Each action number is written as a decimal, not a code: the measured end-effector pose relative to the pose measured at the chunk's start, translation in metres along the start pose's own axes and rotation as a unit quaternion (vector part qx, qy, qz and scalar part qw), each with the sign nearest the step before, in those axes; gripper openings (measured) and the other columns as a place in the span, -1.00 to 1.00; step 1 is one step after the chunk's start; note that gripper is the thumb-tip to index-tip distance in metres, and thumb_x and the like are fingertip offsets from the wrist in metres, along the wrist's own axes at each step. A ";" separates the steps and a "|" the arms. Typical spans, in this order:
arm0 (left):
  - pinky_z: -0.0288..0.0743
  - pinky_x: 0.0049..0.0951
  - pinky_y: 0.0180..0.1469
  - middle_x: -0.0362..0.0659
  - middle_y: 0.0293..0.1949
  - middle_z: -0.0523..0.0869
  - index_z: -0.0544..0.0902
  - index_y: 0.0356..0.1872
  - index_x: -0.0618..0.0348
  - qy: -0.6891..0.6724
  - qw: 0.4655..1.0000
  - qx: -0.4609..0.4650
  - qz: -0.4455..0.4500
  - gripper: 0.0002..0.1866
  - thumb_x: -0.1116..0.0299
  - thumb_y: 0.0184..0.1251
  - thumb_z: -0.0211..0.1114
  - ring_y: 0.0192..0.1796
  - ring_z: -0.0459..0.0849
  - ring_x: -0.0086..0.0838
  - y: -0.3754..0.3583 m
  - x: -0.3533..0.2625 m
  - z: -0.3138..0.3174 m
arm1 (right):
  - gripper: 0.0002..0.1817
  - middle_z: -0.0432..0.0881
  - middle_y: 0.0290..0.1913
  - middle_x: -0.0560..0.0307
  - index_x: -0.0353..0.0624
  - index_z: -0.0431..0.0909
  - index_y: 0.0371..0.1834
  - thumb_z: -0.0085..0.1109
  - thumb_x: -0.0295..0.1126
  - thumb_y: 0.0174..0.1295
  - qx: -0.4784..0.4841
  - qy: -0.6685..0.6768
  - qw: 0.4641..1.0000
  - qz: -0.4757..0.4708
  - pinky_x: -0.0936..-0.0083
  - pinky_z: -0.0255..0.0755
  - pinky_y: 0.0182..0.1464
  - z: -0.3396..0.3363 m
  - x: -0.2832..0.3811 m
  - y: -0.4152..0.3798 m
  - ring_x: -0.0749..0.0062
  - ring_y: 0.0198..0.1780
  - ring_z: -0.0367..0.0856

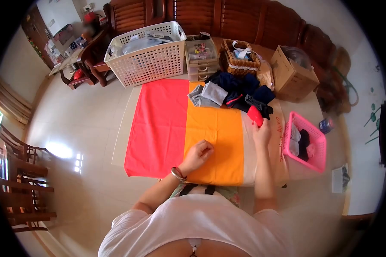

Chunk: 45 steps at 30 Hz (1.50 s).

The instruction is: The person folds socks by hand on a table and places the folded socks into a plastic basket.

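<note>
My right hand (261, 132) is at the front edge of a pile of dark clothes (238, 88), its fingers closed on a small red cloth (255, 116). Grey folded cloths (209, 94) lie at the left end of that pile. Curled over the orange band of the striped tablecloth (214, 141) is my left hand (203, 150), its fingers bent in; whether anything is inside cannot be seen. To the right of my right hand stands a pink basket (321, 162) with grey, black and pink pieces in it.
Along the back stand a white perforated basket (152, 64), a drawer box (197, 70), a wicker basket (243, 67) and a cardboard box (289, 81). A dark jar (326, 126) is beyond the pink basket. Wooden chairs (21, 188) are at the far left.
</note>
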<state>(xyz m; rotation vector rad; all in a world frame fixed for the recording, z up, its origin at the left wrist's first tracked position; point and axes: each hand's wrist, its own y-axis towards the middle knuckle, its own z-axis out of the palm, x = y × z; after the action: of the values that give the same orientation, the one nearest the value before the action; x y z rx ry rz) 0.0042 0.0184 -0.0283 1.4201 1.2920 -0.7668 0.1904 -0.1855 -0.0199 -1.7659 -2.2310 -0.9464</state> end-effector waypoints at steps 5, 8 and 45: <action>0.39 -0.50 -0.05 -0.15 -0.13 0.53 0.41 -0.06 0.26 -0.157 0.987 -0.022 -0.036 -0.75 0.51 0.24 0.12 -0.10 0.51 -0.48 -0.007 0.020 0.008 | -0.69 0.57 -0.29 0.12 -0.23 0.45 -0.16 0.14 -0.26 0.12 0.123 0.526 0.831 0.135 0.46 0.48 -0.32 -0.008 0.016 -0.036 0.37 -0.34 0.58; 0.35 -0.49 0.05 -0.14 -0.05 0.48 0.31 0.11 0.26 -0.328 0.939 -0.024 -0.095 -0.57 0.45 0.23 0.18 0.03 0.45 -0.50 -0.003 0.001 0.002 | -0.71 0.59 -0.30 0.19 -0.17 0.46 -0.12 0.09 -0.24 0.17 0.273 0.685 0.624 0.258 0.59 0.50 -0.43 -0.017 0.048 -0.078 0.52 -0.40 0.58; 0.45 -0.66 -0.20 -0.26 -0.33 0.64 0.56 -0.20 0.31 -0.377 0.894 -0.169 -0.170 -0.86 0.51 0.27 0.12 -0.30 0.57 -0.65 -0.007 0.002 -0.010 | -0.77 0.56 -0.32 0.15 -0.24 0.44 -0.16 0.01 -0.45 0.10 0.273 0.579 0.739 0.208 0.65 0.52 -0.47 -0.022 0.092 -0.102 0.58 -0.40 0.55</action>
<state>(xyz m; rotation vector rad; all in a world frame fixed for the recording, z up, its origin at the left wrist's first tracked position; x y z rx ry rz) -0.0037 0.0277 -0.0293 0.5109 0.9805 -1.1193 0.0633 -0.1333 0.0021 -0.8589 -1.0460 -0.7887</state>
